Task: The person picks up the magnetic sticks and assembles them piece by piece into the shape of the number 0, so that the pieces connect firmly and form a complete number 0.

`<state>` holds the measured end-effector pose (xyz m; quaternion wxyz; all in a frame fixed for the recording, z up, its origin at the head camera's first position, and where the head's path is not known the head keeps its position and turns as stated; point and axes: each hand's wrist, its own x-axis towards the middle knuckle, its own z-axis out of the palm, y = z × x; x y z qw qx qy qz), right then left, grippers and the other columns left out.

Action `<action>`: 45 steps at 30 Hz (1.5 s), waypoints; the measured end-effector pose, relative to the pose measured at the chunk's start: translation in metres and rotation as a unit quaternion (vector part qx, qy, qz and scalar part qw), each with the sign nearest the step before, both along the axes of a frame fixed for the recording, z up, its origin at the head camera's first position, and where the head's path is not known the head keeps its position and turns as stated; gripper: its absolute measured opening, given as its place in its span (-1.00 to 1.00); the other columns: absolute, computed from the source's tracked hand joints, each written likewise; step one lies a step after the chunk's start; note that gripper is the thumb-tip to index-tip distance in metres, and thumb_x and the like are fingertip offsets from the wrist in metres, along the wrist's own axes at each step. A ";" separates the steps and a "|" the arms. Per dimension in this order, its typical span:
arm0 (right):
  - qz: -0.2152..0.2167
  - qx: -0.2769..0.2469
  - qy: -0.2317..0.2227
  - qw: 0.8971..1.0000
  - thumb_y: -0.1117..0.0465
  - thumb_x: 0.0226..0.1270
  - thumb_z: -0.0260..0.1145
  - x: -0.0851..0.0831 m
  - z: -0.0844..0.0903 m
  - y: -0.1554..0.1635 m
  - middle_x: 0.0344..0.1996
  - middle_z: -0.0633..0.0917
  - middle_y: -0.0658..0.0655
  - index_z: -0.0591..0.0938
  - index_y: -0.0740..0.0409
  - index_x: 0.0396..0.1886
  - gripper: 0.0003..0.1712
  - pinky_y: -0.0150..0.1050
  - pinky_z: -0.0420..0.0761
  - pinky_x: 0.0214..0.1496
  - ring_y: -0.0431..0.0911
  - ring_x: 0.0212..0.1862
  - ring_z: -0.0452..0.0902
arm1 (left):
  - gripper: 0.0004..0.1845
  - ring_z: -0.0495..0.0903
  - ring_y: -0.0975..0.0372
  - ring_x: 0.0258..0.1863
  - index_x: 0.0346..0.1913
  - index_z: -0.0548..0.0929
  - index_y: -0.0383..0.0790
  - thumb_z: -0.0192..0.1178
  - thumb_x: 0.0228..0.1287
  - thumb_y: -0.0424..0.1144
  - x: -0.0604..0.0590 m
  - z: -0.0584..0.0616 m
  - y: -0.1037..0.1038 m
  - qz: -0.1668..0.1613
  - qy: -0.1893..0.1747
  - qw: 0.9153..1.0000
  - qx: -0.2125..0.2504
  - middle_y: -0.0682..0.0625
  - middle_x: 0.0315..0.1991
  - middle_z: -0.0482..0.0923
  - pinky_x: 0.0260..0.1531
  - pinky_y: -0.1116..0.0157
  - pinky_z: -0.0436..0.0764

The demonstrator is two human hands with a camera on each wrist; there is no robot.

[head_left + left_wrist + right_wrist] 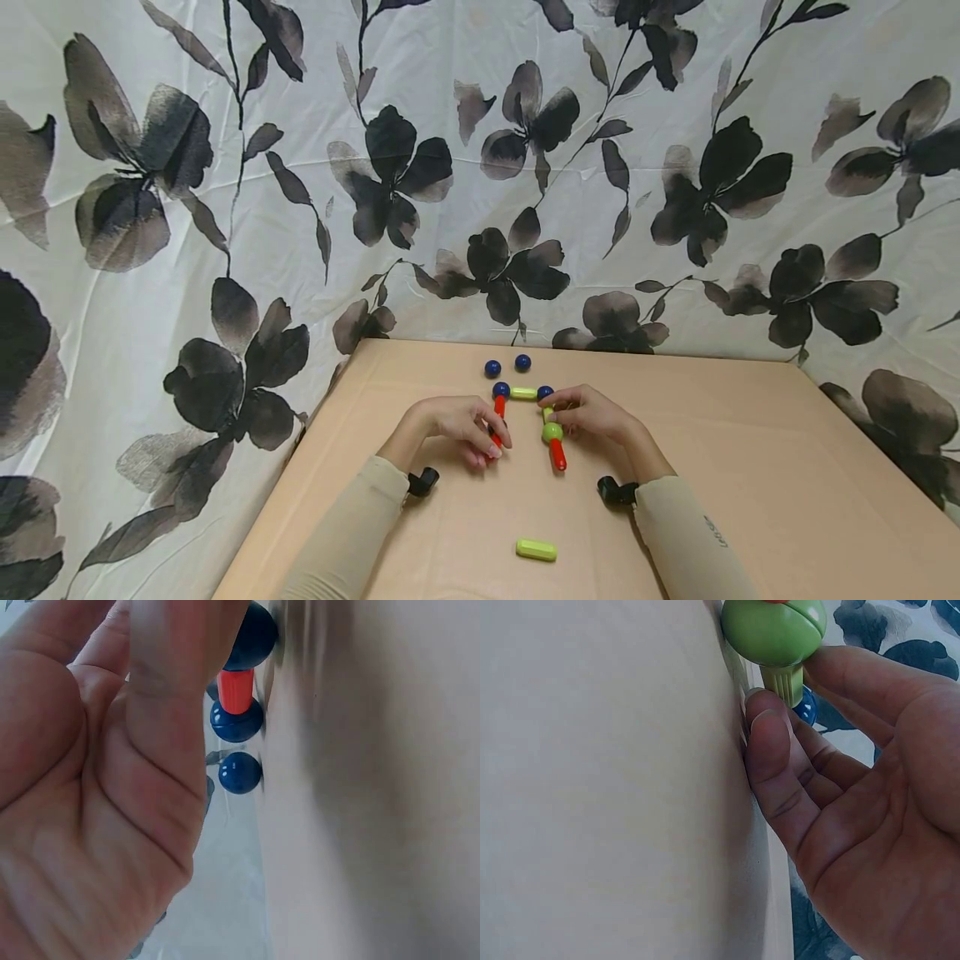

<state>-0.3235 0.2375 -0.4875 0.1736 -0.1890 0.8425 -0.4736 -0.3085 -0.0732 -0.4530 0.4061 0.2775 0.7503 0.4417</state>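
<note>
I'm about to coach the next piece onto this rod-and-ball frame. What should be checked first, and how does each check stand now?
1. Left hand holds the left red rod: ok.
2. Right hand steadies the green ball: ok.
3. Top green rod sits between two blue balls: ok.
4. Spare green rod lies free near the table's front edge: ok.
5. Two loose blue balls lie behind the frame: ok.
6. Joints fully seated: cannot tell.

Red rod (498, 414) and green rod (523, 392) join at a blue ball (501, 389), lying flat; another red rod (557, 454) hangs off a green ball (552, 432) on the right side
</note>
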 end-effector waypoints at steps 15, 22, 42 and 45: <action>0.000 0.000 -0.001 1.000 0.20 0.46 0.39 -0.002 0.000 0.000 -0.24 0.63 0.15 0.72 0.16 0.20 -0.63 -0.30 0.60 -0.29 -0.02 -0.36 0.54 | -0.72 0.73 0.24 -0.55 0.07 0.75 -0.27 0.41 0.36 -0.26 -0.003 -0.005 0.001 -0.004 0.009 1.000 -0.009 -0.13 -0.38 0.79 -0.49 0.37 0.69; 0.003 0.001 0.001 1.000 0.20 0.46 0.40 -0.002 0.001 0.000 -0.26 0.63 0.14 0.72 0.17 0.20 -0.63 -0.31 0.61 -0.30 -0.02 -0.37 0.54 | -0.72 0.78 0.19 -0.53 0.07 0.75 -0.25 0.40 0.38 -0.21 -0.003 -0.005 0.002 -0.009 0.010 1.000 -0.016 -0.12 -0.43 0.78 -0.61 0.40 0.60; 0.004 0.001 -0.001 1.000 0.17 0.46 0.39 -0.002 -0.001 -0.001 -0.22 0.61 0.15 0.73 0.13 0.20 -0.63 -0.31 0.58 -0.28 -0.01 -0.32 0.51 | -0.57 0.59 0.02 0.11 0.30 0.63 -0.20 0.29 0.49 -0.11 -0.038 -0.031 0.003 0.352 0.290 0.883 0.112 -0.15 0.14 0.63 0.12 0.08 0.62; 0.002 0.000 -0.001 1.000 0.18 0.46 0.39 -0.001 -0.001 -0.002 -0.22 0.61 0.14 0.73 0.14 0.20 -0.64 -0.31 0.57 -0.29 -0.01 -0.33 0.51 | -0.49 0.50 -0.08 0.34 0.40 0.55 -0.15 0.28 0.50 -0.07 -0.042 -0.043 0.000 0.370 0.267 0.882 0.116 -0.18 0.36 0.51 0.34 -0.05 0.52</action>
